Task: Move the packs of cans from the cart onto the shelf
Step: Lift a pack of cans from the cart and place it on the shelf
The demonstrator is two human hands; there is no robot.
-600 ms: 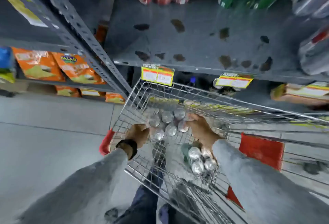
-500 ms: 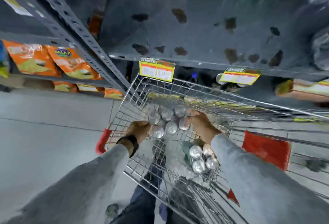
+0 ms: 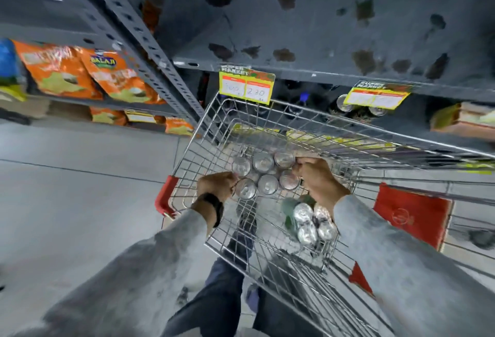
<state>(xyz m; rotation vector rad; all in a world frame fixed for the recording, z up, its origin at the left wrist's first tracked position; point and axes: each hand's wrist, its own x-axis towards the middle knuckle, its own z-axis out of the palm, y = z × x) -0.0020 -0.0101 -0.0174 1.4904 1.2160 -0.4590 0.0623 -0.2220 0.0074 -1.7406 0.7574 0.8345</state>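
Gripping the six-pack of cans (image 3: 263, 175) from both ends, I've got my left hand (image 3: 215, 186) curled against its near-left corner and my right hand (image 3: 318, 179) clamped on the right end, fingers (image 3: 301, 162) hooked over the top of the rightmost cans. The pack sits inside the wire cart (image 3: 270, 119), its silver tops facing up; whether it is lifted off the basket floor I cannot tell. A second pack (image 3: 312, 222) rests nearer to me in the cart, just beside my right sleeve (image 3: 401, 264). Ahead, the grey shelf (image 3: 321, 28) is bare and stained, with two yellow price tags (image 3: 246, 87) hanging from its front lip. Orange snack bags (image 3: 80, 71) fill the rack off to the left.
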